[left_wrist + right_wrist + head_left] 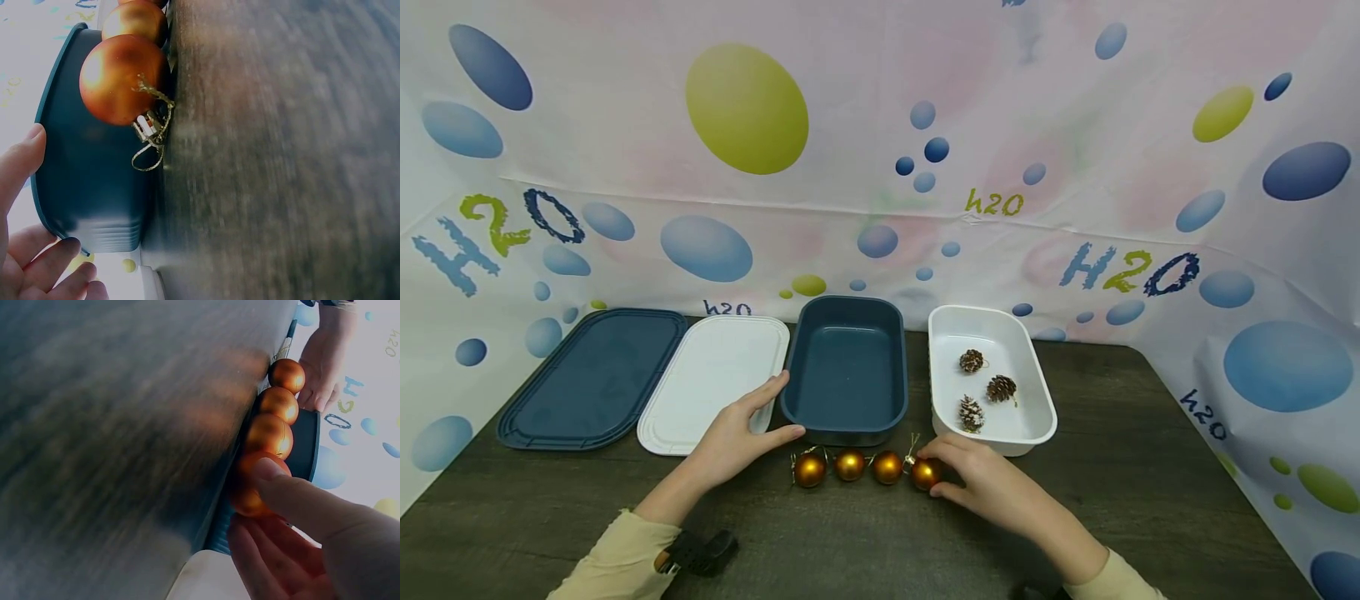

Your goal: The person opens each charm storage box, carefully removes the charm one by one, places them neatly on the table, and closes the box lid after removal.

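Several shiny orange-gold Christmas baubles with gold string loops lie in a row in front of a dark blue rectangular container (842, 417). My right hand (977, 479) pinches the rightmost bauble (923, 474) between thumb and fingers, as the right wrist view also shows. Its cap and string point up and left. My left hand (737, 437) is spread at the container's left side, thumb at the near left corner of the rim and fingertips along the left edge. In the left wrist view, the leftmost bauble (124, 80) is close by, its string loop hanging from the cap.
A white container (1041, 429) on the right holds pine cones (1001, 388). Left of the blue container lie a white lid (718, 375) and a dark blue lid (598, 375). A patterned curtain (850, 183) rises behind the dark wooden table (820, 542).
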`<action>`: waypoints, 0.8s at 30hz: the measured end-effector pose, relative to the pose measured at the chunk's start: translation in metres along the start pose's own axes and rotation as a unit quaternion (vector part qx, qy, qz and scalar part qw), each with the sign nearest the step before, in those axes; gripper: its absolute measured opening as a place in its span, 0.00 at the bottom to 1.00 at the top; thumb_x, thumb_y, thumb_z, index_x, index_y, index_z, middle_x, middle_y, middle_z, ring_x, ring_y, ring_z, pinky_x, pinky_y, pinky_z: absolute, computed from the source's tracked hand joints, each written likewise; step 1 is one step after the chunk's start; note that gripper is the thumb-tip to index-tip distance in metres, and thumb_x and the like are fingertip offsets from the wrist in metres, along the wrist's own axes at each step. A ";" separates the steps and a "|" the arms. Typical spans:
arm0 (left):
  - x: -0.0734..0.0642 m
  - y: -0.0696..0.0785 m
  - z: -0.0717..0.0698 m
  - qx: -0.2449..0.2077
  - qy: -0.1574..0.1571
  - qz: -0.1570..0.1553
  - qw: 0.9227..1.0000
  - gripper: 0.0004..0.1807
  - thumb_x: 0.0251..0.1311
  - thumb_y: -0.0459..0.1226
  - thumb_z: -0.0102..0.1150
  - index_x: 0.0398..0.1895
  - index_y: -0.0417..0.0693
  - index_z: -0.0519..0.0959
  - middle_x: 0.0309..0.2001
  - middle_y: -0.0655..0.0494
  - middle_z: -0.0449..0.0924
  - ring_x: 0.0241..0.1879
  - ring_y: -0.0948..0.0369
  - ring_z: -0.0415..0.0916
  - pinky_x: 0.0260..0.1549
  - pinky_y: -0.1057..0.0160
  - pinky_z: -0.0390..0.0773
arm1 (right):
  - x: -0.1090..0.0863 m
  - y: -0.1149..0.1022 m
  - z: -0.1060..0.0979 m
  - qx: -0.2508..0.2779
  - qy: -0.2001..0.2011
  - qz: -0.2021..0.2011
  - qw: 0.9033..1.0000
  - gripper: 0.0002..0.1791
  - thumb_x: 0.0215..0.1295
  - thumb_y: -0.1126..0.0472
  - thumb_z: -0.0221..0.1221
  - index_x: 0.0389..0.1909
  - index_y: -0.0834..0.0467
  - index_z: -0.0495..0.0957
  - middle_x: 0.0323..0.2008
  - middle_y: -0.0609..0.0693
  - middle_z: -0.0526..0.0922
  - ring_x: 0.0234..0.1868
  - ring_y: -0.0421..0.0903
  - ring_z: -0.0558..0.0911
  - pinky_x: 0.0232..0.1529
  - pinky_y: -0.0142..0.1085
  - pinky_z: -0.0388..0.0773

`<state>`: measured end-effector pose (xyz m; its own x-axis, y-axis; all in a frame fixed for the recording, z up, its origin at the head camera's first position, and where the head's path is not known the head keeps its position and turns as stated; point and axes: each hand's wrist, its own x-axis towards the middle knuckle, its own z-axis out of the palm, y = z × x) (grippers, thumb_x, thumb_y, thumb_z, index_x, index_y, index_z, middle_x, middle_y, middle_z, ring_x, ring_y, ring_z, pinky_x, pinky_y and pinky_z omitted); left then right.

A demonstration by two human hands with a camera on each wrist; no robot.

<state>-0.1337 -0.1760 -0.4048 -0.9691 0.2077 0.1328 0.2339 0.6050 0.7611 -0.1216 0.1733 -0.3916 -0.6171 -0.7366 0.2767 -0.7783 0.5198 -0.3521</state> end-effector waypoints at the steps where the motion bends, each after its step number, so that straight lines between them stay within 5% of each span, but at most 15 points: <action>1: 0.000 0.000 0.000 0.000 0.000 0.000 1.000 0.48 0.53 0.56 0.66 0.73 0.48 0.58 0.72 0.44 0.54 0.70 0.46 0.50 0.62 0.39 0.57 | 0.000 0.000 0.000 0.000 -0.002 0.002 1.000 0.19 0.53 0.65 0.70 0.47 0.61 0.78 0.45 0.48 0.80 0.47 0.42 0.79 0.46 0.35 0.78; 24: 0.001 0.001 -0.001 -0.006 -0.005 -0.001 1.000 0.48 0.53 0.56 0.65 0.73 0.48 0.57 0.72 0.47 0.54 0.71 0.46 0.49 0.62 0.39 0.57 | 0.002 0.002 0.003 0.014 -0.027 0.033 0.999 0.22 0.56 0.63 0.69 0.51 0.62 0.75 0.47 0.49 0.79 0.47 0.41 0.78 0.46 0.36 0.78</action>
<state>-0.1346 -0.1760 -0.4035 -0.9687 0.2142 0.1254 0.2313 0.5962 0.7688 -0.1245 0.1714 -0.3949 -0.6588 -0.7243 0.2034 -0.7324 0.5556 -0.3936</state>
